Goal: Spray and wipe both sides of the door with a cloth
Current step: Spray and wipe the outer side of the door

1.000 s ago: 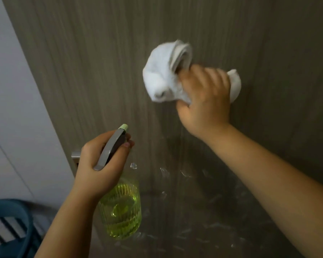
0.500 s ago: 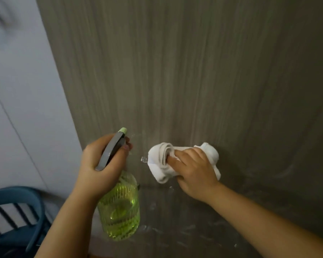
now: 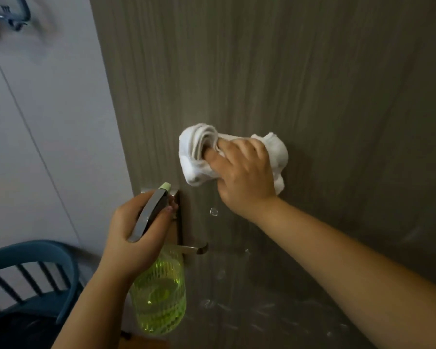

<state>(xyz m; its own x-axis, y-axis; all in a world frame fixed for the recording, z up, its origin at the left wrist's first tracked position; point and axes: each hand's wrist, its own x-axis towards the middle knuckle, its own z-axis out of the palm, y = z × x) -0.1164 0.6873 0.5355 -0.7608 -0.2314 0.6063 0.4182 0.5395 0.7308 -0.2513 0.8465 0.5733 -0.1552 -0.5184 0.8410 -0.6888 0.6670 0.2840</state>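
Two hands, both curled: right hand point(image 3: 244, 177) bunching cloth point(image 3: 194, 157) against door point(image 3: 312, 84), left hand point(image 3: 134, 238) round spray bottle point(image 3: 159, 295).

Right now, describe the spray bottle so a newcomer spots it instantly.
Start at the grey wood-grain door and drop to its metal lever handle near the left edge. In front of it, the left hand grips a translucent lime-green ribbed spray bottle, the only bright green thing, with a grey trigger head.
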